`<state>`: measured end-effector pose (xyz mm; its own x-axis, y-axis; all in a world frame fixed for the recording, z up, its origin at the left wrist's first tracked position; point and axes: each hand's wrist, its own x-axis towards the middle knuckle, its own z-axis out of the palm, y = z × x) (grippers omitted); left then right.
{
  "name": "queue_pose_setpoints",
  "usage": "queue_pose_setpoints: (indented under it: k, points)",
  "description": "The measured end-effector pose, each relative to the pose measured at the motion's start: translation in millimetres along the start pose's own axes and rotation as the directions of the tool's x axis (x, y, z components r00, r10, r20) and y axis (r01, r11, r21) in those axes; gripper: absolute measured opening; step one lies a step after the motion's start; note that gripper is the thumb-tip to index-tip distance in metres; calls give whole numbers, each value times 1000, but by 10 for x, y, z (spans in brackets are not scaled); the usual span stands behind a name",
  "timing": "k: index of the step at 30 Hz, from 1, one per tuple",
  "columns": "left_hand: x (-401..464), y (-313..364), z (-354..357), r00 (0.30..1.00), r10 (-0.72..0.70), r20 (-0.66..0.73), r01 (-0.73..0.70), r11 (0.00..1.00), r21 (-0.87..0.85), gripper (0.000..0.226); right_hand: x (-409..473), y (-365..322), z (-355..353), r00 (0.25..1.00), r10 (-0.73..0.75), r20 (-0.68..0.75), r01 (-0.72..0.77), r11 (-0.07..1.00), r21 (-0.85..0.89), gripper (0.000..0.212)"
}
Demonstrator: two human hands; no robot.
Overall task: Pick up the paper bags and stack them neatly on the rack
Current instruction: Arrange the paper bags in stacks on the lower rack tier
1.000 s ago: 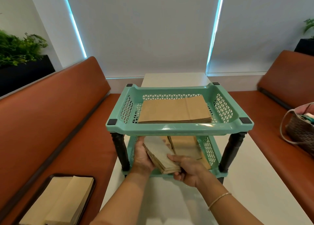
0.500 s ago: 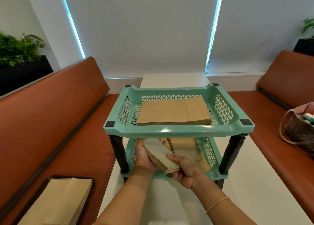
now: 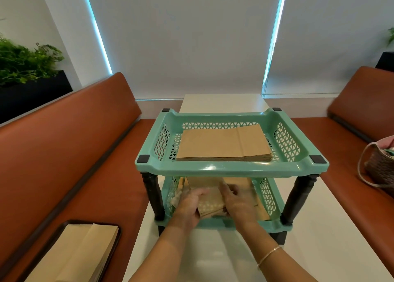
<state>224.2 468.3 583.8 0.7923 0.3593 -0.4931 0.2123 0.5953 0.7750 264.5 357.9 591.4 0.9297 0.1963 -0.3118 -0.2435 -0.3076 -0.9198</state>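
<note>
Bundle of paper bags (image 3: 211, 205) gripped by left hand (image 3: 189, 205) and right hand (image 3: 236, 202) inside lower tier of rack (image 3: 230, 168); skewed stacking is risked if released unevenly

The rack (image 3: 231, 168) is glossy mint plastic with lattice sides and dark turned legs. Its paper bags (image 3: 223, 143) are matt brown kraft, creased flat. The table (image 3: 332, 239) looks smooth, white and faintly shiny. The benches (image 3: 70, 153) wear smooth rust-brown leatherette. A woven basket bag (image 3: 381, 170) looks rough.
</note>
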Motion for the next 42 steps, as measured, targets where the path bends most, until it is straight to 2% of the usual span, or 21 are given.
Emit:
queue_pose_setpoints:
  k: [2,4,5,8,13,16,20,22,25,28,31,33,36,39,42]
  points:
    - [25,22,-45,999,-10,-32,10,1000,4,39,68,-2,-97,997,-70,-45,60,981,-185,47]
    - [46,29,-86,999,-20,-35,20,1000,-4,41,197,-11,-192,990,-85,-109,52,959,-278,40]
    - [45,30,-94,999,-22,-24,22,1000,-11,39,269,-11,-233,990,-73,-123,32,952,-303,37]
    - [38,13,-105,1000,-25,9,25,998,-53,31,441,43,-309,994,12,-108,-55,912,-407,50]
    - [80,-7,-153,999,-42,-28,38,993,-110,41,521,158,-316,999,2,-54,-27,887,-461,46]
    - [93,-21,-163,999,-38,-25,34,990,-140,45,602,212,-318,998,-20,-61,-10,889,-458,52]
    - [111,-18,-159,1000,-23,-17,21,993,-117,48,550,187,-324,998,-29,-56,2,901,-434,40]
    - [112,-17,-159,999,-21,-24,18,994,-108,53,534,174,-317,996,-33,-88,-10,896,-445,35]
    - [97,-26,-152,999,-9,-44,4,995,-95,48,476,93,-329,984,-61,-169,-35,856,-516,14]
    - [94,-29,-146,999,9,-41,-14,994,-105,48,405,8,-357,966,-114,-233,-33,836,-547,9]
    - [89,-30,-137,999,12,-52,-16,996,-92,52,409,-19,-414,960,-81,-268,-8,950,-313,9]
    - [86,-21,-123,998,8,-62,-14,995,-98,48,408,-43,-462,944,-100,-313,48,984,-170,10]
    - [104,-14,-104,996,10,-84,-20,993,-119,44,334,-105,-515,923,-81,-376,100,994,31,17]
    - [120,-11,-87,993,13,-116,-23,996,-84,41,311,-165,-552,932,-23,-362,122,959,254,12]
    - [152,13,-99,984,24,-178,-31,999,-35,36,301,-161,-577,937,-8,-350,120,946,301,22]
